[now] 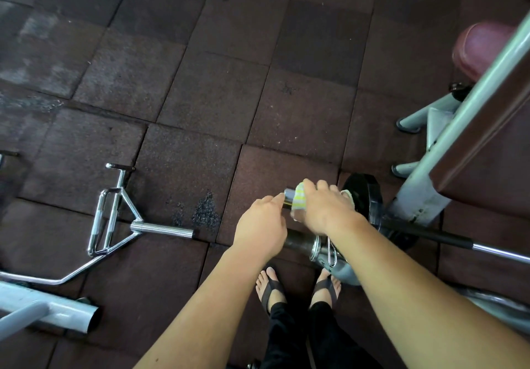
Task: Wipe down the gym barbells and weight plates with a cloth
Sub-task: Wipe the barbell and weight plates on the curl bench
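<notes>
A barbell sleeve end [289,195] pokes out leftward at centre, with a black weight plate [364,193] loaded further right on it. My right hand [324,208] grips a white cloth with yellow-green stripes [299,199] wrapped around that sleeve. My left hand [262,226] reaches to the sleeve's tip, its fingertips touching the metal end. A second bar sleeve [301,242] with a spring collar [332,252] lies just below my hands. Most of the cloth is hidden under my right hand.
A chrome triceps bar [114,216] lies on the dark rubber floor tiles at left. A grey bench frame [447,150] with a maroon pad [481,50] stands at right. Another grey tube [48,308] sits at lower left. My sandalled feet [298,285] stand below.
</notes>
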{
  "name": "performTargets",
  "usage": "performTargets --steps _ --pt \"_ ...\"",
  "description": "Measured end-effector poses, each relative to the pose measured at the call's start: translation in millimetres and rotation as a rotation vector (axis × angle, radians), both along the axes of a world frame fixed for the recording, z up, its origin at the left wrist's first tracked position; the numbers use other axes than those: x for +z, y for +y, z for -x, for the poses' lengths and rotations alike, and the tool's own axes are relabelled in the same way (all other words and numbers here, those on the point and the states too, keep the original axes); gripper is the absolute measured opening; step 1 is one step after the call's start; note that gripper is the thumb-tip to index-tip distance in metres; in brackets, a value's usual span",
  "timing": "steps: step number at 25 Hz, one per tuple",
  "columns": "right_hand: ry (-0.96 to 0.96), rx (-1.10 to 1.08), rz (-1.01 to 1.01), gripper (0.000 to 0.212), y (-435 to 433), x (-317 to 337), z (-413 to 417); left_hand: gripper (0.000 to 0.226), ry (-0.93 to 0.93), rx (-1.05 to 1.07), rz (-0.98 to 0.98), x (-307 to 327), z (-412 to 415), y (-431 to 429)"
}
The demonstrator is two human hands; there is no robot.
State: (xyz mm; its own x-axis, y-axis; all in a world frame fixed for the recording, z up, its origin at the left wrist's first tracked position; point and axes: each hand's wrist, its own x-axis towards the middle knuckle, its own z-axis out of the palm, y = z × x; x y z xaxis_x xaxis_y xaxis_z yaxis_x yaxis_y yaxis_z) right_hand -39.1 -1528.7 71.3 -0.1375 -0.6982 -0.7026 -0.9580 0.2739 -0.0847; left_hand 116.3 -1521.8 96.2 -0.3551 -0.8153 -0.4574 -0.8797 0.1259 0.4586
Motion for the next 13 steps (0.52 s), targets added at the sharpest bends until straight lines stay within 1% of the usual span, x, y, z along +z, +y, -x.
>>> performTargets --steps 1,3,4,5,6,7,9,11,13 --pt "-0.026 0.000 0.006 0.087 -4.9 0.1 -9.4 0.035 0.011 -0.001 0.004 -0.5 0.6 0.4" --pt "-0.126 0.074 0.093 0.088 -4.0 -0.6 -26.2 0.025 -0.002 -0.007 0.014 -1.3 0.3 0.8" --pt "-0.164 0.108 0.145 0.086 1.5 -0.4 -26.8 0.025 -0.018 -0.015 0.015 -1.6 -0.1 0.9" --pt "-0.168 0.127 0.182 0.083 8.6 -0.2 -20.8 0.030 -0.032 -0.025 0.016 -1.6 -0.7 1.1" --pt "-0.127 0.134 0.204 0.080 16.0 -1.1 -12.0 0.036 -0.041 -0.035 0.015 -1.7 -1.1 1.7" --pt "-0.056 0.128 0.209 0.079 22.9 -3.1 -4.0 0.040 -0.045 -0.041 0.014 -1.9 -1.4 2.6" --pt "0.063 0.078 0.160 0.083 24.8 -5.8 -0.5 0.041 -0.042 -0.030 0.008 -0.8 -1.5 4.1" --pt "0.032 0.019 0.104 0.083 9.1 -7.2 -11.6 0.039 -0.033 -0.021 -0.001 0.1 -0.6 4.4" --pt "-0.076 0.027 0.080 0.078 -4.1 -6.5 -20.1 0.036 -0.025 -0.024 0.001 0.4 -0.5 4.5"
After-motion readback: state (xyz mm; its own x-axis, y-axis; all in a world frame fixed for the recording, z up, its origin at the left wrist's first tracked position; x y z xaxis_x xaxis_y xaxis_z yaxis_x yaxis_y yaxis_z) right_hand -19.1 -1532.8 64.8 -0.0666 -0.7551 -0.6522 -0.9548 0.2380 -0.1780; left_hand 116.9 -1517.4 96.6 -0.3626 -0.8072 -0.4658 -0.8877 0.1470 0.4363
